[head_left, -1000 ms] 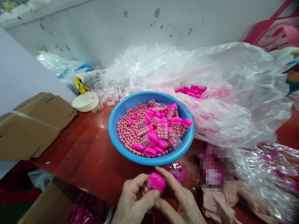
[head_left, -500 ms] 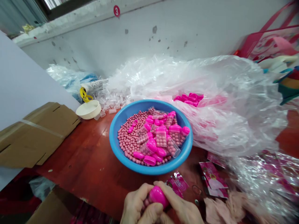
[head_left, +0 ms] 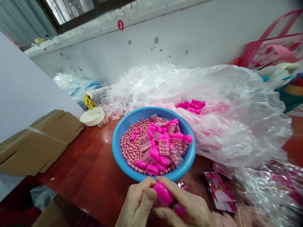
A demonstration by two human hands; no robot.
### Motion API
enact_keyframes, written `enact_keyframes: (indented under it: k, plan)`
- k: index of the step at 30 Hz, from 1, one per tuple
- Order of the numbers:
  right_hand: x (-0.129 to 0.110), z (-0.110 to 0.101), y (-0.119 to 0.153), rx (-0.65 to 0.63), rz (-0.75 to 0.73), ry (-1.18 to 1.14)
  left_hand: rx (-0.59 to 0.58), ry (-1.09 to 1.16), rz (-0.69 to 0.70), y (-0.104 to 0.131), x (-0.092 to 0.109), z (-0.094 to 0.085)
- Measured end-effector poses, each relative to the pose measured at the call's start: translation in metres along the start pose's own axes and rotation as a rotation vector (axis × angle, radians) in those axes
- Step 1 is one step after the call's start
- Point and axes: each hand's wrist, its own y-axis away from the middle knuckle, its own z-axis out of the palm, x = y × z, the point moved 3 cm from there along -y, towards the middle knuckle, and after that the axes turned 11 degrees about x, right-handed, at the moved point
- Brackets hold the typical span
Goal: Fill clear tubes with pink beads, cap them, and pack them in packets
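The left hand and the right hand are close together at the near edge of the surface, and both are closed around one shiny pink cap. The fingers bend around it from the two sides, so each hand is narrow and holding. What is under the pink cap is hidden by the fingers.

Just beyond the hands there is a blue basin, which stands on the surface. In its left part lie many small dull-pink beads. In its right part, on the beads, there are clear containers with pink tops, filled with the same beads and lying in different directions. A loose pink ring-like piece is near the front rim, and a small pink piece lies on the beads at the left.

Behind the basin and to its right is a big crumpled plastic bag, with bright pink pieces at its opening. On the left side are a white shallow dish, a yellow ribbon and a folded cardboard. Near the right hand lie printed pink packets, beside a shiny film. A round red label shows the number 3.
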Motion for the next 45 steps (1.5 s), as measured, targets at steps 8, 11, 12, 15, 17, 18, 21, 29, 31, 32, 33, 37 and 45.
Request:
enact_keyframes:
  k: [8, 11, 12, 15, 17, 18, 21, 29, 31, 32, 33, 37, 45]
  plan:
    - [0.0, -0.043, -0.063, 0.366, -0.053, 0.374, 0.037, -0.239, 0.249, -0.072, 0.026, -0.02]
    - [0.009, -0.048, -0.088, 0.462, -0.332, 0.721, 0.167, -0.445, 0.34, -0.125, 0.023, -0.039]
    - [0.017, -0.045, -0.095, 0.389, -0.353, 0.851, 0.191, -0.527, 0.36, -0.142, 0.021, -0.044]
    - [0.042, -0.037, -0.101, 0.253, -0.32, 0.946, 0.169, -0.771, 0.389, -0.177, 0.012, -0.05]
    - [0.054, -0.031, -0.096, 0.242, -0.313, 0.951, 0.111, -0.893, 0.389, -0.187, 0.006, -0.048]
    - [0.057, -0.029, -0.093, 0.246, -0.316, 0.949, 0.079, -0.938, 0.386, -0.189, 0.005, -0.046]
    - [0.06, -0.028, -0.085, 0.272, -0.34, 0.921, 0.014, -1.013, 0.371, -0.19, 0.002, -0.043]
    - [0.041, -0.043, -0.07, 0.412, -0.417, 0.83, 0.089, -0.884, 0.301, -0.194, -0.002, -0.057]
    - [0.032, -0.048, -0.063, 0.455, -0.43, 0.79, 0.114, -0.771, 0.291, -0.186, 0.003, -0.06]
    - [0.027, -0.049, -0.06, 0.474, -0.434, 0.764, 0.11, -0.7, 0.285, -0.179, 0.007, -0.06]
    - [0.022, -0.05, -0.057, 0.482, -0.437, 0.738, 0.094, -0.623, 0.28, -0.171, 0.012, -0.059]
    - [0.008, -0.04, -0.045, 0.443, -0.35, 0.608, -0.066, -0.324, 0.25, -0.129, 0.029, -0.038]
    - [0.03, 0.015, -0.048, 0.42, 0.136, 0.101, -0.309, -0.165, 0.236, -0.102, 0.032, 0.004]
